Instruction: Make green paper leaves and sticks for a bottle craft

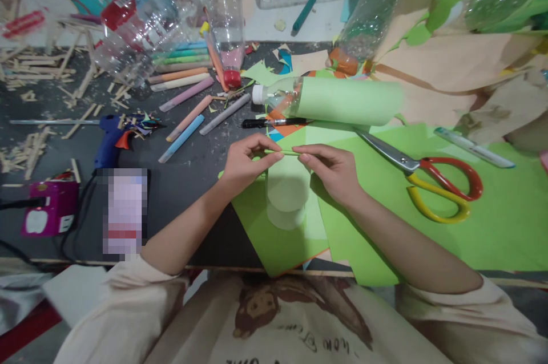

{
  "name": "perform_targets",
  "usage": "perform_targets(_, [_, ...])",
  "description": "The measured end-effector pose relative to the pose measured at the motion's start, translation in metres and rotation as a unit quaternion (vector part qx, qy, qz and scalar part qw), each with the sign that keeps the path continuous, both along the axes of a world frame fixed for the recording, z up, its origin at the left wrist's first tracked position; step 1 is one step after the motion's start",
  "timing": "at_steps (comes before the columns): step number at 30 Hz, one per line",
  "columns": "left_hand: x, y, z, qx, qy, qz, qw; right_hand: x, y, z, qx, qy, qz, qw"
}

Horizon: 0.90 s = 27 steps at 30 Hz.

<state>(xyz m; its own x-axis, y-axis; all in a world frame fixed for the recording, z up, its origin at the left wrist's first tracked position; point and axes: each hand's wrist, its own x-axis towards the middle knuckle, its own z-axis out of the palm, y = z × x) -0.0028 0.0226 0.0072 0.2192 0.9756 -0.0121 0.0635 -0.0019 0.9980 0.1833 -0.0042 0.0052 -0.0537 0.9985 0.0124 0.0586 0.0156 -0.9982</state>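
A thin green paper strip, narrow and perhaps folded or rolled, stretches between my hands. Its left end is pinched by the thumb and fingertips of my left hand. My right hand pinches the other end the same way. Just below the strip is a pale green cylinder with a translucent lower edge; whether either hand touches it I cannot tell. Beyond my hands lies a plastic bottle on its side, wrapped in light green paper, with a white cap. A black pen rests beside it.
Scissors with red and yellow handles lie on green paper at right. Several markers, a blue glue gun, a phone and a purple box are at left. Clear bottles stand behind.
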Motion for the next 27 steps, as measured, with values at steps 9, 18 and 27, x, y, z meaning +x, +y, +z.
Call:
perform_targets(9, [0.001,0.001,0.000,-0.021,-0.016,0.021,0.999,0.001,0.000,-0.001,0.003,-0.010,-0.010,1.000])
perform_targets(18, [-0.001,0.006,-0.011,-0.030,-0.083,0.084,0.993,0.001,0.000,-0.002,0.005,-0.006,-0.031,0.999])
perform_targets(27, [-0.002,0.006,-0.012,-0.017,-0.041,0.135,0.990,0.002,0.000,-0.002,0.013,0.000,-0.028,1.000])
